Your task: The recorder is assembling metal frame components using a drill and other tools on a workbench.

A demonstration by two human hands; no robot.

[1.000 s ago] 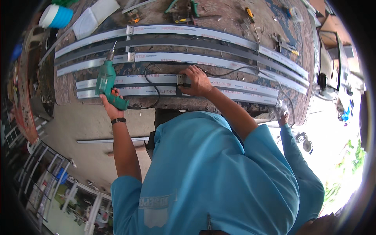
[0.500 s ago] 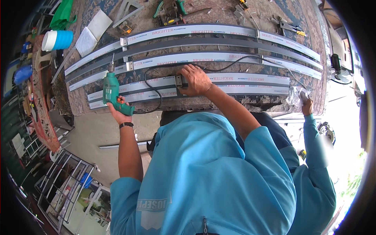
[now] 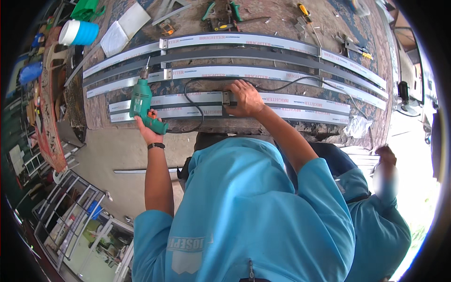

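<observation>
My left hand grips a green electric drill by its handle. The bit points away from me toward a joint in the long silver metal profiles that lie side by side across the workbench. The drill's black cord loops over the profiles. My right hand presses flat on the nearest pair of profiles, its fingers beside a small metal bracket that joins them. More brackets sit on the farther profiles.
Pliers, a yellow-handled screwdriver, white paper and a blue-and-white cup lie on the bench's far side. A clear plastic bag hangs at the near edge. Another person's hand is at my right. Metal racks stand at the lower left.
Both hands keep their places on the drill and the profile. The view has shifted slightly, and the other person's hand has dropped away from the bench edge.
</observation>
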